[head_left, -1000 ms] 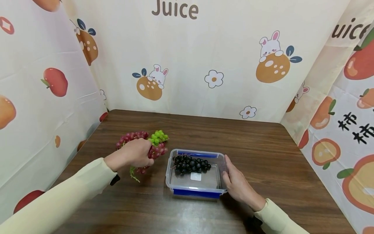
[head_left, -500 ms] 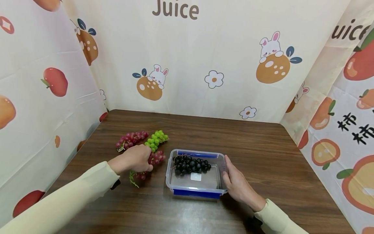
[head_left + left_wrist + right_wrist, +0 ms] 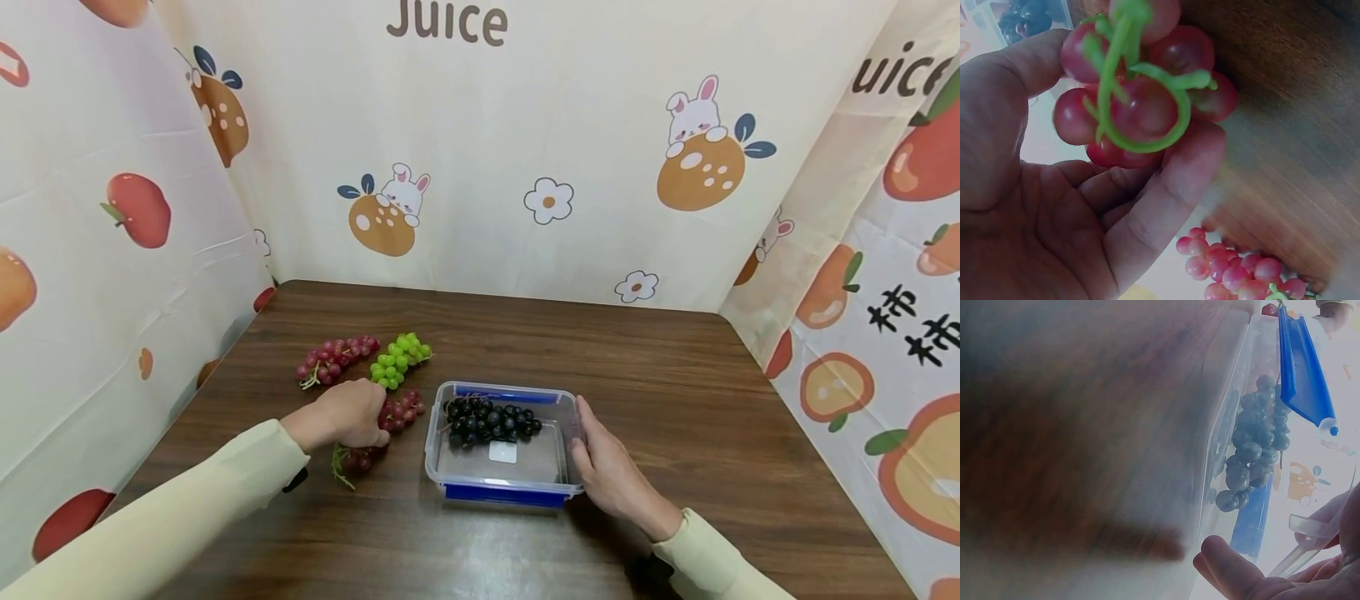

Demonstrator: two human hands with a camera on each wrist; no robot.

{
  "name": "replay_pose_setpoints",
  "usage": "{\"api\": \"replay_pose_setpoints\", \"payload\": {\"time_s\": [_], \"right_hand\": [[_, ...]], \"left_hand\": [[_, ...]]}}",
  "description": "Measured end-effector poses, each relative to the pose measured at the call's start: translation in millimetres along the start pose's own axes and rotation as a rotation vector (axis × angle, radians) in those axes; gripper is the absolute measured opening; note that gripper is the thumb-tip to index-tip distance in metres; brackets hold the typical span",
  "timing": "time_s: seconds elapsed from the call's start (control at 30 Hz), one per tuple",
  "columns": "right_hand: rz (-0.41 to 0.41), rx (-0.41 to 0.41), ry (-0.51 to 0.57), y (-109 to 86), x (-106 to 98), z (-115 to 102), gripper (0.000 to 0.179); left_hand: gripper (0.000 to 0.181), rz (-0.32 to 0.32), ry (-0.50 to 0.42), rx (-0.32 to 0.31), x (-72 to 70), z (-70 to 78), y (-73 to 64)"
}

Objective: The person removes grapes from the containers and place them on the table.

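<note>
My left hand grips a bunch of red grapes on the left of the table. The hand hides the middle of that bunch. In the left wrist view, thumb and fingers curl round the red grapes, and a green stem loops in front. My right hand holds the right wall of a clear plastic storage box with blue clips. Inside the box lies a bunch of black grapes, seen through the wall as black grapes in the right wrist view.
Behind the left hand lie another bunch of red grapes and a bunch of green grapes. All rest on a brown wooden table. Printed fabric hangs along the back and both sides.
My left hand has drawn the held red grapes slightly towards me, uncovering more of the green bunch and the rear red bunch. The right hand and the box stay in place.
</note>
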State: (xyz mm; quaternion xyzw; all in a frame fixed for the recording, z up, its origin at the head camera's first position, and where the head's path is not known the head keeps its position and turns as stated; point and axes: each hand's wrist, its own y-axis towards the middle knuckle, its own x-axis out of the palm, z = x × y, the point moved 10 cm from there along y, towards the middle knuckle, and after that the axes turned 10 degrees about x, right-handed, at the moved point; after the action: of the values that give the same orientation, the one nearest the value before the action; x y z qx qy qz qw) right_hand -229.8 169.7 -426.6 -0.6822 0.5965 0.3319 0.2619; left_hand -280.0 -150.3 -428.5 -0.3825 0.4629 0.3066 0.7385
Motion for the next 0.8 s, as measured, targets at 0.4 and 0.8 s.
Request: {"api": "replay_pose_setpoints", "payload": {"time_s": [0.4,0.8], "right_hand": [[0.013,-0.014,0.000,-0.2,-3,-3,0.062],[0.005,-0.008,0.004,-0.2,-2,-2,0.063]], "left_hand": [[0.047,0.013,0.042,-0.010,-1.7,-1.6,1.7],[0.059,0.071,0.113,-0.047,-25.9,4.6,-3.9]]}}
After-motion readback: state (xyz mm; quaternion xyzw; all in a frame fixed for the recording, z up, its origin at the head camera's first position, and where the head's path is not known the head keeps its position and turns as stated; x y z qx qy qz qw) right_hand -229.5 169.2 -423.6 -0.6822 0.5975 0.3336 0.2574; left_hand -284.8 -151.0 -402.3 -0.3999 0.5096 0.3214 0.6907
